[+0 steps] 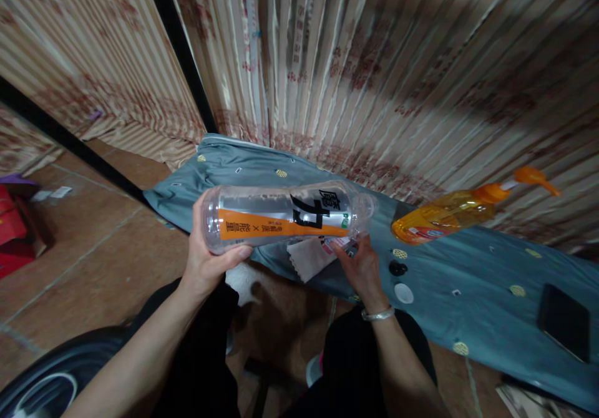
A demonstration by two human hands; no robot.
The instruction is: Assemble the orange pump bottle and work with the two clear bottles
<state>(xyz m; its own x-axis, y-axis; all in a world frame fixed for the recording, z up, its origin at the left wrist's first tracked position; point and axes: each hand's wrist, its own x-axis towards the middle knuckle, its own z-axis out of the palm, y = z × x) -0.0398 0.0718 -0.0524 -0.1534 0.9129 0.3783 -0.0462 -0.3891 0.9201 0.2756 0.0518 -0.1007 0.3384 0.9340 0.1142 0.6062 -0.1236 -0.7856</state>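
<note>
A large clear plastic bottle (pixel 281 214) with a silver and orange label lies sideways in the air, its neck pointing right. My left hand (pixel 208 252) is wrapped round its base, thumb along the lower side. Close to the neck, my right hand (pixel 359 265) has its fingers drawn together beside a small pink and white packet or cloth edge; what it grips is hard to make out. Below the bottle lies a pale scallop-edged cloth (pixel 311 257). An orange pump bottle (pixel 444 215) with yellow liquid stands to the right.
A teal cloth (pixel 486 268) covers the long surface, bearing a black phone (pixel 564 322), a white round lid (pixel 404 293) and a small black object (pixel 399 268). Patterned curtains hang behind. Black poles rise at left; a black round tub (pixel 60 362) and a red box (pixel 16 231) are on the floor.
</note>
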